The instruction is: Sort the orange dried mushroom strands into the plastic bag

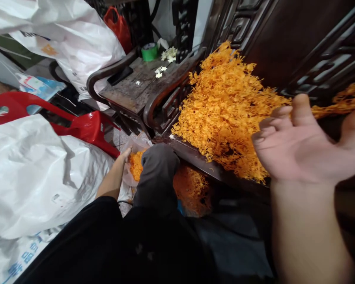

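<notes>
A big heap of orange, thread-like dried strands (225, 106) lies on the seat of a dark carved wooden chair (195, 156). My right hand (296, 146) hovers palm up in front of the heap, fingers apart, with nothing in it. Down by my knee, my left hand (124, 154) grips the rim of a clear plastic bag (136, 142) that holds more of the orange strands (135, 165). More orange strands (192, 189) sit below the chair's edge, partly hidden behind my dark-trousered leg.
A second wooden chair (130, 86) at the back carries a green tape roll (149, 51), white flowers (168, 54) and a dark phone (120, 75). Large white sacks (32, 173) fill the left; a red plastic chair (85, 126) stands among them. A red bag (118, 25) hangs behind.
</notes>
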Tool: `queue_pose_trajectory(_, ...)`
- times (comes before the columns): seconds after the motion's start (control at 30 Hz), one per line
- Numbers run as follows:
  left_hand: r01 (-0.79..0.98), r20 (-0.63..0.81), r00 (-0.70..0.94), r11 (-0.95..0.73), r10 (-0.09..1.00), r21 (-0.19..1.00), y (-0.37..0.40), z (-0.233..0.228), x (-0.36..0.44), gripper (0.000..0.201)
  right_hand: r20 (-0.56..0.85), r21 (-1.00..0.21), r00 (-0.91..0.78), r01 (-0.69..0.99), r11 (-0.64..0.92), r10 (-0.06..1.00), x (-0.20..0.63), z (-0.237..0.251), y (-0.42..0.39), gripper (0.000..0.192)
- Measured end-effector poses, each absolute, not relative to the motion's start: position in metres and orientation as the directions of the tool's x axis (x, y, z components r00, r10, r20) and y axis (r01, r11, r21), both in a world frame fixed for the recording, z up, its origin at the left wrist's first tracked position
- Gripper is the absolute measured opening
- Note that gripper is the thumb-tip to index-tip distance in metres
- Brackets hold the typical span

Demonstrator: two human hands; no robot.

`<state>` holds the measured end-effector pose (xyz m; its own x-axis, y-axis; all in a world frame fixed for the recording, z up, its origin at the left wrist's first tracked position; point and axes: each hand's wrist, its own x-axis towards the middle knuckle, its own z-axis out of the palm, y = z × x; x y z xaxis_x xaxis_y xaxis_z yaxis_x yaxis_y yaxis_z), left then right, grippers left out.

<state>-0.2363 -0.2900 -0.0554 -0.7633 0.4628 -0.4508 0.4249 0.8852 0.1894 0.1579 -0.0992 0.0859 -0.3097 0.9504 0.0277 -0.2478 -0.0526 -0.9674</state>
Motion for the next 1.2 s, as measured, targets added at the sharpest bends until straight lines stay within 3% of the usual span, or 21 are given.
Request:
queue_pose_trajectory(0.07, 0.429, -0.433, -0.759, 0.874, 0.486, 0.230, -0.280, -0.041, -0.246, 0.030, 0.044, -0.951, -0.277, -0.305, -0.044, 0.960, 0.162, 0.084, -0.099, 0.061)
queue_pose_trajectory(0.13, 0.478, -0.350, -0.758, 0.834, 0.550, 0.276, -0.263, -0.016, -0.251, 0.037, 0.095, -0.948, -0.263, -0.319, 0.007, 0.960, 0.165, 0.082, -0.095, 0.060)
queue_pose_trajectory(0.17, 0.523, -0.285, -0.755, 0.804, 0.591, 0.284, -0.251, 0.000, -0.250, 0.043, 0.127, -0.952, -0.262, -0.302, 0.044, 0.957, 0.168, 0.082, -0.091, 0.061)
queue_pose_trajectory(0.23, 0.664, -0.021, -0.715, 0.688, 0.699, 0.292, -0.222, 0.034, -0.236, 0.054, 0.173, -0.960, -0.252, -0.260, 0.106, 0.952, 0.173, 0.080, -0.080, 0.062)
queue_pose_trajectory(0.33, 0.895, 0.247, -0.419, 0.351, 0.874, 0.276, -0.171, 0.075, -0.177, 0.056, 0.164, -0.950, -0.136, -0.290, 0.119, 0.977, 0.185, 0.073, -0.059, 0.056)
queue_pose_trajectory(0.37, 0.930, 0.270, -0.307, 0.227, 0.913, 0.288, -0.153, 0.083, -0.148, 0.054, 0.142, -0.948, -0.080, -0.297, 0.112, 0.987, 0.190, 0.069, -0.052, 0.051)
queue_pose_trajectory(0.43, 0.950, 0.244, -0.084, 0.004, 0.966, 0.312, -0.119, 0.086, -0.085, 0.048, 0.097, -0.965, 0.033, -0.240, 0.102, 0.995, 0.198, 0.058, -0.038, 0.041)
queue_pose_trajectory(0.53, 0.959, 0.071, 0.184, -0.195, 0.980, 0.208, -0.075, 0.062, -0.007, 0.046, 0.099, -0.995, 0.143, -0.012, 0.102, 0.985, 0.210, 0.036, -0.024, 0.034)
queue_pose_trajectory(0.6, 0.953, -0.010, 0.268, -0.263, 0.964, 0.147, -0.052, 0.039, 0.018, 0.048, 0.127, -0.981, 0.108, 0.161, 0.109, 0.986, 0.217, 0.023, -0.020, 0.036)
queue_pose_trajectory(0.63, 0.951, -0.030, 0.280, -0.273, 0.960, 0.149, -0.043, 0.029, 0.023, 0.038, 0.145, -0.959, 0.047, 0.254, 0.128, 0.988, 0.220, 0.018, -0.020, 0.039)
queue_pose_trajectory(0.73, 0.953, -0.014, 0.264, -0.258, 0.965, 0.159, -0.024, 0.015, 0.014, 0.027, 0.146, -0.817, -0.220, 0.523, 0.243, 0.965, 0.225, 0.008, -0.025, 0.047)
queue_pose_trajectory(0.83, 0.947, 0.129, 0.207, -0.232, 0.970, 0.224, -0.014, 0.023, -0.004, 0.035, 0.072, -0.705, -0.323, 0.653, 0.278, 0.944, 0.226, 0.008, -0.027, 0.033)
queue_pose_trajectory(0.93, 0.902, 0.299, 0.083, -0.199, 0.951, 0.384, -0.010, 0.038, -0.020, 0.036, 0.139, -0.735, -0.179, 0.640, 0.222, 0.974, 0.229, 0.013, -0.021, 0.023)
queue_pose_trajectory(1.03, 0.862, 0.387, -0.123, -0.095, 0.914, 0.497, -0.008, 0.050, -0.036, 0.034, 0.267, -0.783, 0.036, 0.590, 0.195, 0.963, 0.234, 0.018, -0.011, 0.029)
queue_pose_trajectory(1.13, 0.817, 0.443, -0.288, -0.023, 0.849, 0.576, -0.007, 0.055, -0.051, 0.032, 0.335, -0.890, 0.286, 0.408, 0.202, 0.898, 0.233, 0.022, -0.004, 0.033)
queue_pose_trajectory(1.2, 0.775, 0.467, -0.338, -0.040, 0.817, 0.631, -0.006, 0.055, -0.059, 0.029, 0.324, -0.940, 0.365, 0.233, 0.251, 0.873, 0.227, 0.026, -0.003, 0.032)
